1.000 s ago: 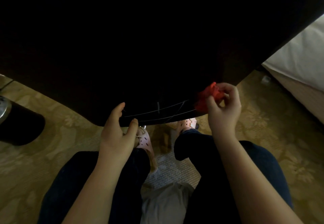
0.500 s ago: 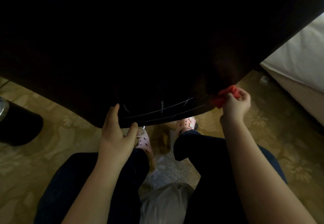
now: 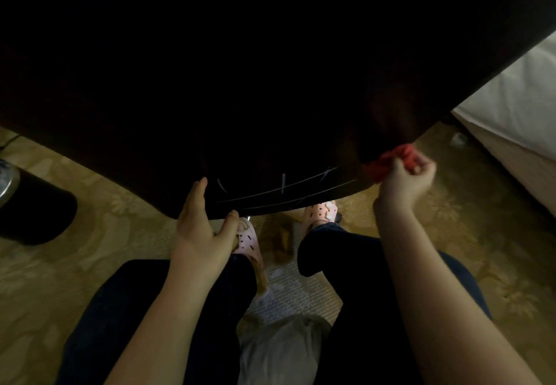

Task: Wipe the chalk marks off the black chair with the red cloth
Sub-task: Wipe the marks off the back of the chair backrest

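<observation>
Head view: fingers (image 3: 419, 168) of the right hand (image 3: 403, 181) are curled tight around the bunched red cloth (image 3: 386, 160), which is at the lower right edge of the black chair (image 3: 270, 83), beside the chalk marks (image 3: 282, 188). The left hand (image 3: 201, 228) rests with straight fingers on the chair, left of the marks.

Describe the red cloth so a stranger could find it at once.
Start at the big black chair filling the top of the view and follow its lower edge rightward, past the white chalk marks. There the right hand grips a crumpled cloth. It is the only bright red thing in view.
</observation>
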